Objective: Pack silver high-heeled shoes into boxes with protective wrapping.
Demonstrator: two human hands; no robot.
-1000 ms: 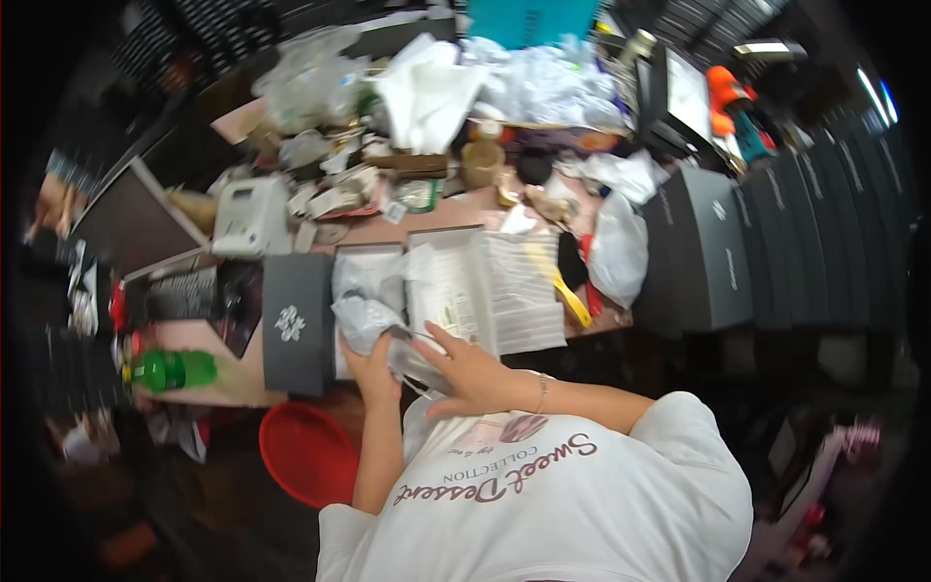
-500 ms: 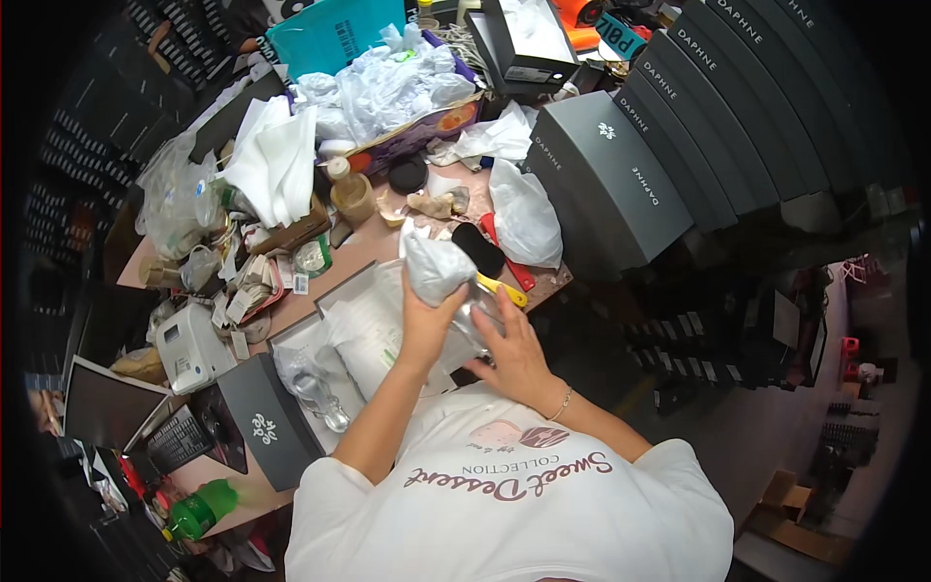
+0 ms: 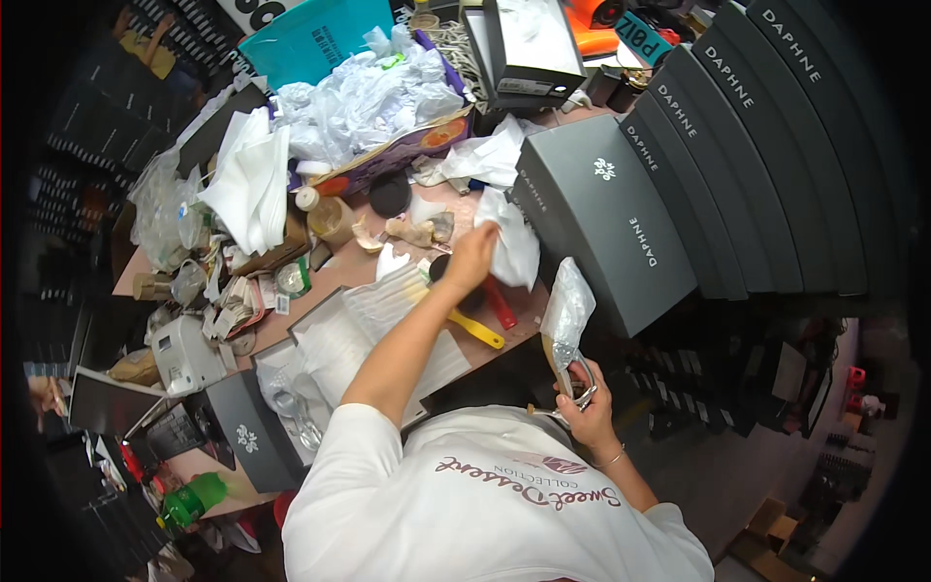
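My right hand (image 3: 589,411) grips a heeled shoe (image 3: 560,364) by its rear, off the table's front right edge. Clear, crinkled plastic wrap (image 3: 569,299) covers the shoe's front part, and a silvery strap or edge shows near my fingers. Over the table, my left hand (image 3: 471,256) is closed at the near edge of a white crumpled bundle (image 3: 511,247). Partly behind that hand lie a yellow-handled tool (image 3: 481,332) and a red tool (image 3: 499,306). An opened shoe box (image 3: 315,315) lined with white padded sheet (image 3: 398,308) rests left of them.
Grey shoe boxes (image 3: 611,223) stand stacked at the right. A purple carton (image 3: 398,153) full of white crumpled wrapping sits at the back. On the left are white cloths (image 3: 247,184), a small white machine (image 3: 186,355), a laptop (image 3: 112,412) and a green bottle (image 3: 184,506).
My hands have moved apart. The left, earlier holding a white wad, has gone up and right to the white bundle. The right has carried the shoe to the right, beyond the table edge.
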